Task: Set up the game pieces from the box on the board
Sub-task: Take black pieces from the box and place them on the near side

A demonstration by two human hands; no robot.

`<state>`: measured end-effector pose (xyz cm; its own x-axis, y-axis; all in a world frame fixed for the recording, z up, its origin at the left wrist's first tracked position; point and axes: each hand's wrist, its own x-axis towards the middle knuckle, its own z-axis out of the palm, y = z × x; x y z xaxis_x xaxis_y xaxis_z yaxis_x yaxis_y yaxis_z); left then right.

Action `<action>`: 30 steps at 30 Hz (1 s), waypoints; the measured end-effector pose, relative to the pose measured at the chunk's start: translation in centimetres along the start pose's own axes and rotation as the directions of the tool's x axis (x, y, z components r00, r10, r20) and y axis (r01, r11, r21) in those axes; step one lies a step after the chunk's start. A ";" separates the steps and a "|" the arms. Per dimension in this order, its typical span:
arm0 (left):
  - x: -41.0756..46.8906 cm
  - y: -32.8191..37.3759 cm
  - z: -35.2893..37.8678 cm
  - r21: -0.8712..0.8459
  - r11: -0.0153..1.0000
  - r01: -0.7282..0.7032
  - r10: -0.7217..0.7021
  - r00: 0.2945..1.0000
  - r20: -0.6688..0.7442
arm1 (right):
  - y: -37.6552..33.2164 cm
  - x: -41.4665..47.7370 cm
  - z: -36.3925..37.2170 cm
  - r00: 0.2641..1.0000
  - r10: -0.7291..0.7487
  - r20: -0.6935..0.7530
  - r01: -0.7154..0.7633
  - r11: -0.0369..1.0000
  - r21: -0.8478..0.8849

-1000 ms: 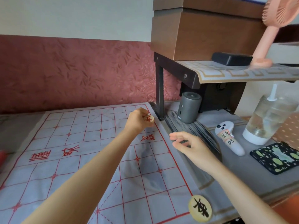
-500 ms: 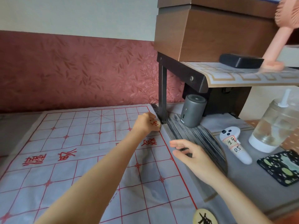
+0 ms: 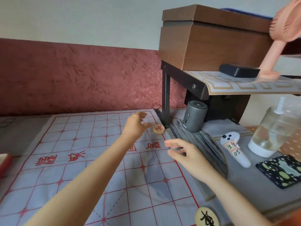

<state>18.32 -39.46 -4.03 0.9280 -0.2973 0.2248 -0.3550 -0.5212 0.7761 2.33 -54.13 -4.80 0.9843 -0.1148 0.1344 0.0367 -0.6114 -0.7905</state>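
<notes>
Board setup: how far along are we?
Early. Done: a red-marked piece on the board, right edge; a black-marked piece at its near right corner. In hand: nothing; left hand open beside the red one, right hand open. Left: the visible grid is otherwise bare.

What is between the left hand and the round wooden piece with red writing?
Head view: just a thin strip of bare grey cloth board between left hand and wooden piece.

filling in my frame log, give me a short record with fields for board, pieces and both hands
board: cloth, red grid, spread flat
red piece: on the far right edge line
black piece: at the near right corner
left hand: open, beside the red piece
right hand: open, holding nothing
</notes>
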 end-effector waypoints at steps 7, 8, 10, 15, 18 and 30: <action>-4.3 -0.5 -6.8 -0.038 0.999 0.012 -0.014 0.998 -0.063 | -4.2 0.9 2.2 0.992 -0.095 0.082 0.101 0.992 -0.080; -5.1 -0.6 -7.9 -0.044 0.999 0.005 -0.009 0.996 -0.085 | -4.9 1.1 2.7 0.990 -0.104 0.098 0.112 0.990 -0.086; -6.9 -1.1 -10.3 -0.035 0.999 -0.005 0.001 0.994 -0.111 | -6.4 1.4 4.1 0.984 -0.118 0.130 0.132 0.986 -0.101; -11.6 -3.8 -16.7 0.016 0.999 0.051 -0.048 0.986 -0.161 | -10.7 1.8 8.5 0.961 -0.188 0.204 0.208 0.975 -0.081; -14.8 -5.6 -20.3 0.073 0.993 0.094 -0.077 0.976 -0.204 | -13.3 1.7 11.4 0.940 -0.225 0.255 0.248 0.967 -0.062; -26.0 -12.6 -30.8 0.225 0.927 0.300 -0.184 0.887 -0.422 | -21.7 0.8 23.5 0.818 -0.330 0.471 0.360 0.932 0.027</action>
<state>2.16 -0.52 -1.56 0.9369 0.1701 0.3054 -0.0767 -0.7523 0.6543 6.43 -22.54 -1.60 0.8748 0.4762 0.0896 0.3936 -0.5905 -0.7046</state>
